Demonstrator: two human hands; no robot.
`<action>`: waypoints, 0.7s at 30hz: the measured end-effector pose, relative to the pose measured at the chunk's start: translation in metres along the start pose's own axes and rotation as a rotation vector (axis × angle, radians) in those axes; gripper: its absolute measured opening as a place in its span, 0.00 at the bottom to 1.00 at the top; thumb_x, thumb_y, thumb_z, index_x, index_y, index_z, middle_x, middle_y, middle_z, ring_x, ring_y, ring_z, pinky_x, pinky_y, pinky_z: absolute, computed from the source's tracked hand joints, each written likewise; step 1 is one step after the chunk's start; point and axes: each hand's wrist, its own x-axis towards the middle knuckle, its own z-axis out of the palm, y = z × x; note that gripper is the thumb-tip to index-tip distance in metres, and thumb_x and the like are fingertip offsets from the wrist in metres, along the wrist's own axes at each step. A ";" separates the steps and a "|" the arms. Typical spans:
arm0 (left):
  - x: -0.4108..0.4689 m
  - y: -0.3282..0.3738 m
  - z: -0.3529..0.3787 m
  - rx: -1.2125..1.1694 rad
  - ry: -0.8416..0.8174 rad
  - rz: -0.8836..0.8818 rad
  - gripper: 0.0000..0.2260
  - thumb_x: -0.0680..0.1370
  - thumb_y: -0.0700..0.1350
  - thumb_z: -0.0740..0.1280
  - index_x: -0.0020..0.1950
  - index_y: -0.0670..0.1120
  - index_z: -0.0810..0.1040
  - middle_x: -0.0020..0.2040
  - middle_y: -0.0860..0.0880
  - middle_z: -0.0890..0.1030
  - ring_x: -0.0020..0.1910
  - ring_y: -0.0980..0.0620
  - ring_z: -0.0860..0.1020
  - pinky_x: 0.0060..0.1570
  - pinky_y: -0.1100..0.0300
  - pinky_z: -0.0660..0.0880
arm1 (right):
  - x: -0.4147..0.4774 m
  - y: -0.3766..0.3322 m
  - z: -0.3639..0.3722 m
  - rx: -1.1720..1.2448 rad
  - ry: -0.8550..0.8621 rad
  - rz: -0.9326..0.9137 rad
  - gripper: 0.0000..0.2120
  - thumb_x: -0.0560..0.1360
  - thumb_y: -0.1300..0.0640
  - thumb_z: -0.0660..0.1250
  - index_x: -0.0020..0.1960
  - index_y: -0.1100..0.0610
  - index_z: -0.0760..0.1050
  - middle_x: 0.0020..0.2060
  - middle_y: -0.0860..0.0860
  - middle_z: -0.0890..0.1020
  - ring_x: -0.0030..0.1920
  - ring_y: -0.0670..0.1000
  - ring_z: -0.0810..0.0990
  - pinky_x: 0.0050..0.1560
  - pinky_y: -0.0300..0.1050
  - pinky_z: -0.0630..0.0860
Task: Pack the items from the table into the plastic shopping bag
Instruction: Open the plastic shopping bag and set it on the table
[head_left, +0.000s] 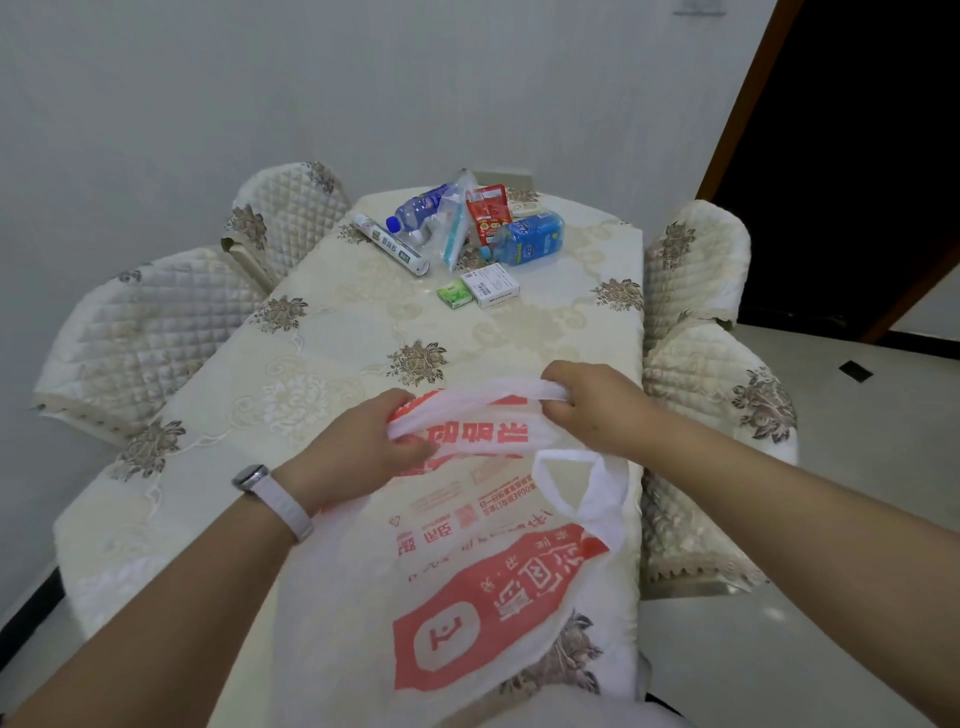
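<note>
- Thin white-and-red plastic shopping bag lies flat on the near table; left hand and right hand both grip its mouth, apparently to spread it.
- Items wait clustered at the far end, unpacked.

The plastic bag is white with red print. It lies spread over the near end of the table, and its far edge is bunched up and gripped by the left hand and right hand. One handle loop lies free near the right hand.

The items sit clustered at the far end, well apart from the bag:
- a white and green tube on its side
- a clear water bottle with a blue cap, also lying down
- a clear pouch
- a red packet
- a blue bottle on its side
- nearer, a white box touching a small green box
</note>
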 end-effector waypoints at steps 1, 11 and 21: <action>0.001 0.004 0.004 0.036 -0.029 0.032 0.20 0.72 0.53 0.75 0.62 0.54 0.74 0.54 0.55 0.81 0.50 0.53 0.80 0.49 0.56 0.76 | 0.001 0.001 0.004 0.004 -0.019 -0.003 0.08 0.76 0.54 0.63 0.53 0.55 0.75 0.43 0.53 0.81 0.45 0.56 0.78 0.46 0.53 0.76; 0.050 0.064 0.072 0.388 0.047 0.255 0.21 0.77 0.60 0.66 0.66 0.53 0.71 0.48 0.51 0.82 0.45 0.48 0.79 0.40 0.54 0.75 | 0.001 0.002 0.010 0.160 0.027 -0.008 0.10 0.72 0.56 0.64 0.53 0.51 0.76 0.43 0.44 0.76 0.44 0.48 0.76 0.47 0.50 0.76; 0.061 0.058 0.042 -0.141 -0.085 0.171 0.11 0.72 0.54 0.76 0.40 0.47 0.83 0.37 0.46 0.83 0.33 0.52 0.78 0.36 0.56 0.73 | -0.037 0.060 0.050 0.310 -0.007 0.090 0.34 0.70 0.32 0.65 0.71 0.48 0.67 0.65 0.42 0.70 0.66 0.41 0.66 0.68 0.43 0.64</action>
